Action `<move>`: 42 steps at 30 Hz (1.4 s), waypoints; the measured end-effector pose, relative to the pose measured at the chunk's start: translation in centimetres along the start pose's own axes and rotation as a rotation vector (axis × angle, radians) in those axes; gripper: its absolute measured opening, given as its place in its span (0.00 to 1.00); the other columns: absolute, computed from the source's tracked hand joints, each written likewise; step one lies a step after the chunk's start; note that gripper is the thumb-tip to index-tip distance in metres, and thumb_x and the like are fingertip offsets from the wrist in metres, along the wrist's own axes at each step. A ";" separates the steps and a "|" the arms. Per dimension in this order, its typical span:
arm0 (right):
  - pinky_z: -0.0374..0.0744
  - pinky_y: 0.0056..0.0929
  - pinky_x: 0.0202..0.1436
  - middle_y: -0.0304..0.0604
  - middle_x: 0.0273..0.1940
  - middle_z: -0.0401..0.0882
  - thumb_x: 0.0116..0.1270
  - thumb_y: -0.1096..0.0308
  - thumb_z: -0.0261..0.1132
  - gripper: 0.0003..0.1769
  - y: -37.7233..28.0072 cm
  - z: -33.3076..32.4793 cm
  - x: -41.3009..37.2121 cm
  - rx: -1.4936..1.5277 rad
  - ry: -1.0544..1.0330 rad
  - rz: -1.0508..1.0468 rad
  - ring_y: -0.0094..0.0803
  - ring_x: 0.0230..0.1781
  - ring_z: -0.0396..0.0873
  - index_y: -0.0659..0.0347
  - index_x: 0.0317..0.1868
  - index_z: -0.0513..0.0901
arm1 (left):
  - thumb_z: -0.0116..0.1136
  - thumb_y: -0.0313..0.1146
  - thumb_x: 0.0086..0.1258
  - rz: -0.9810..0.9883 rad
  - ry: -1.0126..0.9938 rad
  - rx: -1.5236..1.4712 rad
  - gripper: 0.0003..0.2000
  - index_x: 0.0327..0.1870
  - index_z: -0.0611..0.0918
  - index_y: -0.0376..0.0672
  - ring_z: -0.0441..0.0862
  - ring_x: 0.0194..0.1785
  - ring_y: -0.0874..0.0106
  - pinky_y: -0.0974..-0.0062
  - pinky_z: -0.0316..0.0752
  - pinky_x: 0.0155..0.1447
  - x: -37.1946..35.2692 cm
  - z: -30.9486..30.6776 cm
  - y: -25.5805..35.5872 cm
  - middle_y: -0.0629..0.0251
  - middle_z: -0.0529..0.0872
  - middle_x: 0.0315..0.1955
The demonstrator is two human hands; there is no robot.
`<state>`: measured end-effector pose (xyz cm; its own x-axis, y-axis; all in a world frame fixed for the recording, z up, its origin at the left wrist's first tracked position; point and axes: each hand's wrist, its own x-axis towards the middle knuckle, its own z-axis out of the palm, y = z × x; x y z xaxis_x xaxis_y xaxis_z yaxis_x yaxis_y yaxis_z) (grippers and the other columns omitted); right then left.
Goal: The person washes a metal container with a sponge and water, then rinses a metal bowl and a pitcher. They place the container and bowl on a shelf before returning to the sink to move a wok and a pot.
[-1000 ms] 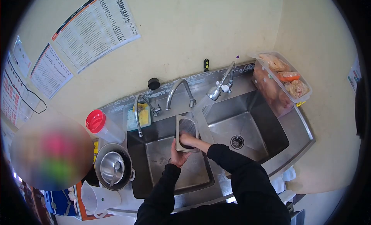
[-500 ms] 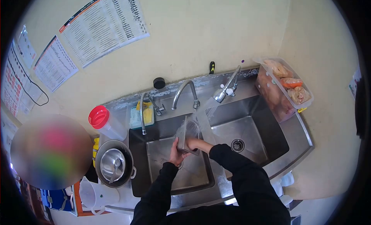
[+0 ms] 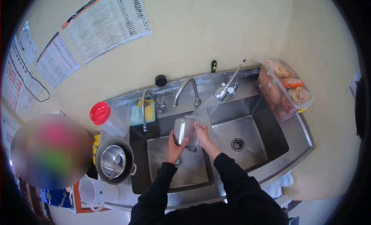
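A stainless steel food pan is held over the left sink basin, its smooth rounded outside showing. My left hand clasps its lower left side, with the thumb across the metal. On the right, my right hand grips the pan near its rim; the fingers behind are partly hidden. From the spray faucet head at upper right, water streams down toward the pan's top edge.
Left of the sink stand a large pot with a metal bowl and ladle inside, a red-lidded jug and a clear pitcher. A sponge tray is behind. A tub of packed food stands at right. A blurred shape is at left.
The pan has been turned so its rounded outside shows. My right hand has moved from inside the pan to its right rim, while my left hand keeps hold of it.
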<state>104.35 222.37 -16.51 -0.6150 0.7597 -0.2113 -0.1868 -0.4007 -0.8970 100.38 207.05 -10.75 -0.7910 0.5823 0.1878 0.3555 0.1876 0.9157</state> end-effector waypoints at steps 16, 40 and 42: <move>0.79 0.30 0.43 0.43 0.40 0.81 0.64 0.48 0.51 0.24 -1.1 -1.8 -0.2 0.427 -0.079 0.344 0.33 0.37 0.80 0.61 0.44 0.79 | 0.54 0.39 0.70 -0.424 -0.429 -0.675 0.16 0.51 0.76 0.35 0.77 0.44 0.80 0.79 0.70 0.53 0.3 -1.7 -3.5 0.67 0.81 0.43; 0.75 0.37 0.55 0.53 0.56 0.72 0.56 0.67 0.58 0.41 -12.3 -12.6 23.3 -1.701 0.113 -0.430 0.46 0.55 0.73 0.60 0.70 0.52 | 0.53 0.29 0.54 0.863 -0.585 0.948 0.14 0.44 0.78 0.42 0.78 0.31 0.73 0.76 0.70 0.41 4.2 -1.5 4.5 0.70 0.79 0.25; 0.76 0.39 0.51 0.53 0.52 0.75 0.57 0.68 0.57 0.36 -12.5 -12.5 23.6 -1.732 0.113 -0.436 0.45 0.51 0.76 0.60 0.68 0.57 | 0.53 0.29 0.54 0.854 -0.602 0.954 0.15 0.44 0.78 0.42 0.78 0.31 0.73 0.76 0.69 0.41 4.0 -1.7 4.7 0.70 0.79 0.25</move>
<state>101.76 251.68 -15.15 -0.6823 0.7103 0.1727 0.6769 0.7031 -0.2178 98.10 208.91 -5.08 0.0792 0.9849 0.1539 0.9966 -0.0746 -0.0351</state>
